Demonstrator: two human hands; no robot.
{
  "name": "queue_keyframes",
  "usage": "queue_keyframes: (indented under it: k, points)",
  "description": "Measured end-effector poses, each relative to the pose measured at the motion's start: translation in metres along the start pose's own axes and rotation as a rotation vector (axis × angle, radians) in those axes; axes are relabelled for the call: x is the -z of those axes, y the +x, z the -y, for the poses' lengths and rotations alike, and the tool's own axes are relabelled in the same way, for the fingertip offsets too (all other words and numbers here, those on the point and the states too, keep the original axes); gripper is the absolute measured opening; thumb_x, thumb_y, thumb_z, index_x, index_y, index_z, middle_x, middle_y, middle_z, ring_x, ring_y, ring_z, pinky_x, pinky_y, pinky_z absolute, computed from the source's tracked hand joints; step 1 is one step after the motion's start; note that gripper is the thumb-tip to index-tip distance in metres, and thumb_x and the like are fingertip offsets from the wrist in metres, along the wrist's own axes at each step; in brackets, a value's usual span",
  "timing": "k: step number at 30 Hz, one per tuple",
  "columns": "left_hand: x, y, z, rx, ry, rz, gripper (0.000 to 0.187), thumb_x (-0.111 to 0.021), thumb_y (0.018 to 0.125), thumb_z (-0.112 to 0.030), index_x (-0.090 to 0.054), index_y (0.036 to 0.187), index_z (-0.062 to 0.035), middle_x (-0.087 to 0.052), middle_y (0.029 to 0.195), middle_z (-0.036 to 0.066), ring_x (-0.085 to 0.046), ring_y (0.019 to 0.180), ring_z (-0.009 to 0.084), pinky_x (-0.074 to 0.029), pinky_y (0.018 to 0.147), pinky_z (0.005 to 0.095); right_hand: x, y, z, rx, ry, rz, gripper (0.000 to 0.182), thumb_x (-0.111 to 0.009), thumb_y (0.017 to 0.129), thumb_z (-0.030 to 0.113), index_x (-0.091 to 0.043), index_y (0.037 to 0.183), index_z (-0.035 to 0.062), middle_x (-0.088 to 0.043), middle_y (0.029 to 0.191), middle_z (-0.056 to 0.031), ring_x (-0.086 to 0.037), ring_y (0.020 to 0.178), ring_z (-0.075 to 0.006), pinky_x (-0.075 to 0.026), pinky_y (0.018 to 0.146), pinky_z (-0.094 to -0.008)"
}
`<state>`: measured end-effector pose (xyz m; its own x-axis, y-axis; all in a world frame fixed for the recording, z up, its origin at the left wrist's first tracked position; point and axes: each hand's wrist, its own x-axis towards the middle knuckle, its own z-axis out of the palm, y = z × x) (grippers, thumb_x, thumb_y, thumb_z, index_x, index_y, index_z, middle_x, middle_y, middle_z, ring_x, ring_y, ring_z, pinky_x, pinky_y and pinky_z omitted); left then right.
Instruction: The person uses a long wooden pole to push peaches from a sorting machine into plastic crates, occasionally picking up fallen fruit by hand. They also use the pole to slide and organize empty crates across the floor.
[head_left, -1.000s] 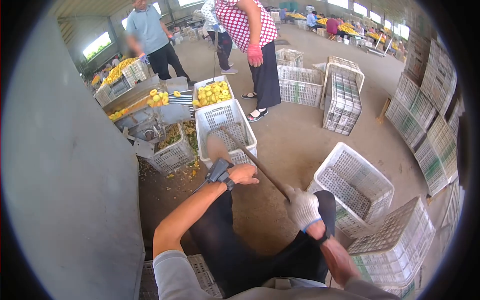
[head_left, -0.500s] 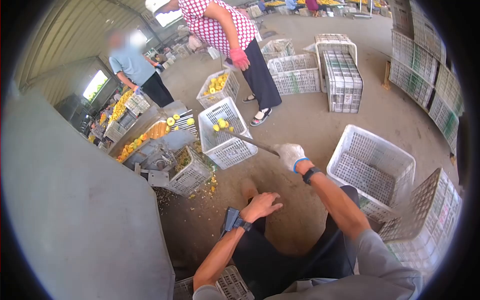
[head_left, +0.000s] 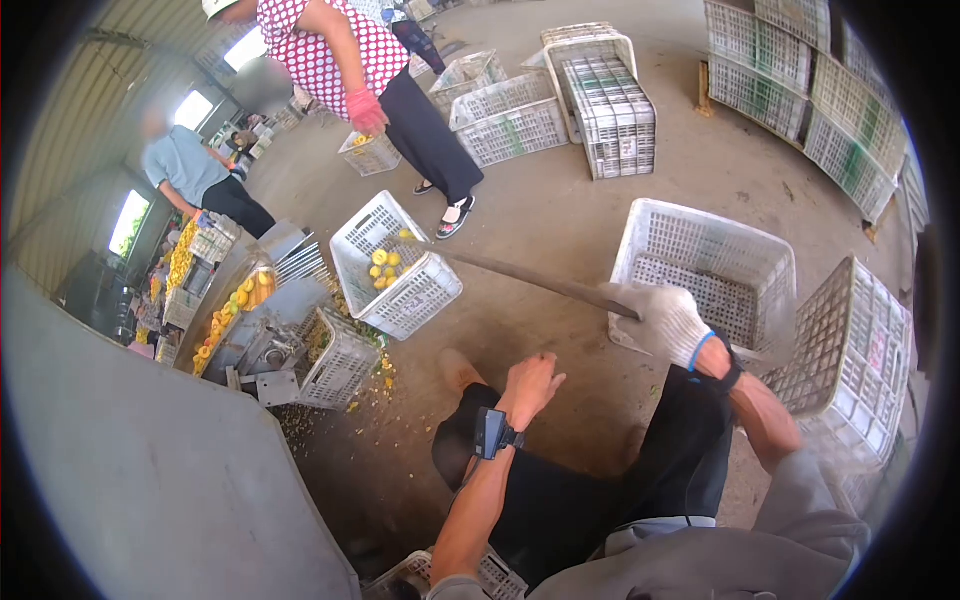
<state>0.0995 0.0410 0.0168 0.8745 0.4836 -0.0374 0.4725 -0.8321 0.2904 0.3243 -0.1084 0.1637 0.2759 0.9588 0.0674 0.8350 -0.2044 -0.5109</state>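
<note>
Two hands: one gloved, one bare.
Right hand [head_left: 668,322]: white knit glove, closed round a long dark metal rod [head_left: 520,275], held out so its far end reached the crate.
Left hand [head_left: 531,380]: open, empty, resting on the knee, apparently bracing.
Crate: white slatted plastic crate [head_left: 415,290], tilted, holding yellow fruit halves [head_left: 384,267].
Nearby: empty white plastic crate [head_left: 715,258] beside the right hand.

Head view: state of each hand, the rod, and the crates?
right hand: gloved, shut on the rod
left hand: bare, open, resting on the knee
rod: tip at the rim of the near crate
near crate: tilted, a few yellow fruits inside
crate at right: upright, empty
crate by machine: holds scraps
</note>
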Motion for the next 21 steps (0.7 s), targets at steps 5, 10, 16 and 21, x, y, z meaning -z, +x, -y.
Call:
queue_keyframes:
  k: [5,10,16,21]
  points:
    - [-0.016,0.011,-0.014,-0.056,-0.012,0.033,0.033,-0.071,0.094,-0.029,-0.063,0.103,0.0016,-0.070,0.096,0.026,-0.069,0.095,0.0456,-0.056,0.081,0.0527,0.049,-0.098,-0.053,-0.167,0.496,-0.070,0.047,-0.073,0.081,0.006,-0.070,0.128,0.0015,-0.076,0.115,-0.0180,-0.074,0.104,-0.0262,-0.056,0.094,-0.0358]
    - [-0.032,0.017,-0.012,-0.102,0.000,0.073,0.033,-0.070,0.094,-0.031,-0.063,0.106,-0.0008,-0.071,0.094,0.026,-0.069,0.093,0.0462,-0.057,0.079,0.0534,0.093,-0.185,-0.075,-0.293,0.587,-0.149,0.051,-0.071,0.075,-0.005,-0.072,0.126,-0.0015,-0.077,0.104,-0.0133,-0.072,0.093,-0.0175,-0.060,0.084,-0.0344]
    - [-0.063,0.021,-0.008,-0.191,0.027,0.071,0.039,-0.069,0.095,-0.033,-0.062,0.121,-0.0038,-0.070,0.108,0.025,-0.069,0.099,0.0450,-0.057,0.083,0.0530,0.121,-0.239,-0.062,-0.444,0.724,-0.272,0.056,-0.066,0.070,-0.011,-0.074,0.124,-0.0004,-0.077,0.096,-0.0126,-0.074,0.083,-0.0164,-0.059,0.073,-0.0308]
    - [-0.084,0.032,-0.051,-0.154,-0.013,0.031,0.061,-0.073,0.092,-0.025,-0.049,0.143,-0.0020,-0.055,0.142,0.023,-0.059,0.124,0.0417,-0.053,0.100,0.0484,0.118,-0.239,-0.057,-0.453,0.415,-0.433,0.045,-0.069,0.071,-0.009,-0.076,0.113,0.0014,-0.077,0.096,-0.0161,-0.076,0.088,-0.0271,-0.058,0.080,-0.0351]
